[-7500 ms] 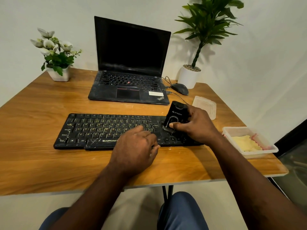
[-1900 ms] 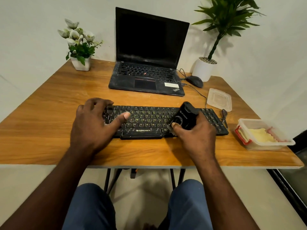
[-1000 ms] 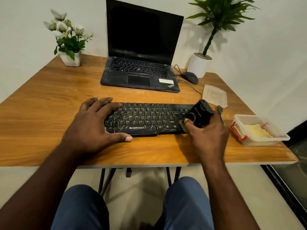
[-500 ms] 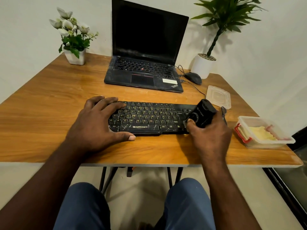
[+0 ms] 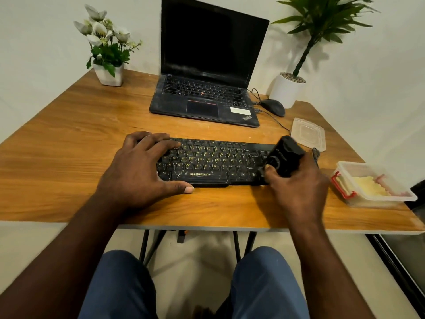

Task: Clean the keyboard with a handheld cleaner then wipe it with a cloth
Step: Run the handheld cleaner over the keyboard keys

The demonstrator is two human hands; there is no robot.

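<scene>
Wooden table (image 5: pixel 69 143), plain white wall (image 5: pixel 46 31)

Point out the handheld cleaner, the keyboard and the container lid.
handheld cleaner (image 5: pixel 286 155), head view, on its black body.
keyboard (image 5: pixel 213 157), head view, on the middle key rows.
container lid (image 5: pixel 308 133), head view, on its flat centre.

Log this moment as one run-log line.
phase: cleaning | right hand: handheld cleaner on keyboard right end | left hand: steadying left end

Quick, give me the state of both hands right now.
Left hand: open, spread flat on the left end of the keyboard, steadying it.
Right hand: closed around the handheld cleaner, which is over the keyboard's right end.
</scene>
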